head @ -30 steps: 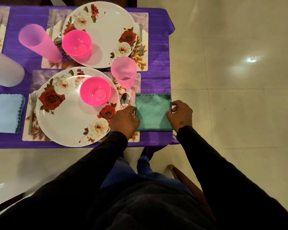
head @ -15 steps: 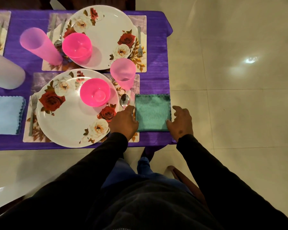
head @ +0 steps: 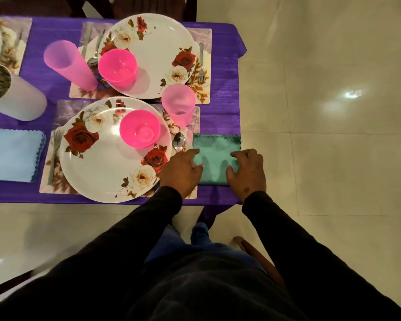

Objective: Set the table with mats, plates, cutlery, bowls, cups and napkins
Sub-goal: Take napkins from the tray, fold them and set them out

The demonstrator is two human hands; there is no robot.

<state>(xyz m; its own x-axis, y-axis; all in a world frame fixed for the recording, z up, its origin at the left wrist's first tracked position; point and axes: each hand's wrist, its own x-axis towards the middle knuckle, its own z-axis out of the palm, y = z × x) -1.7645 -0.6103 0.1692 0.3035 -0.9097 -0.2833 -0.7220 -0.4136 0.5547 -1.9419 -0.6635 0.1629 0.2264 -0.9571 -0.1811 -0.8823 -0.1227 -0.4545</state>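
Observation:
A folded green napkin (head: 215,154) lies flat at the near right corner of the purple table (head: 220,117). My left hand (head: 182,171) rests at its left edge and my right hand (head: 249,171) at its right edge, fingers loosely spread over the cloth. Left of the napkin stands the near setting: a rose-patterned plate (head: 102,167) on a mat (head: 65,107), a pink bowl (head: 139,128) on the plate, a spoon (head: 179,141), a pink cup (head: 178,105) and a fork (head: 54,156).
Behind is a second plate (head: 158,45) with a pink bowl (head: 117,67), a pink cup (head: 67,63), a fork (head: 202,63) and a spoon (head: 94,56). A light blue napkin (head: 12,154) and a white tumbler (head: 12,93) sit at the left. Tiled floor lies to the right.
Both hands have shifted from the napkin's side edges onto its near half, fingers now spread over the cloth. The napkin stays in place.

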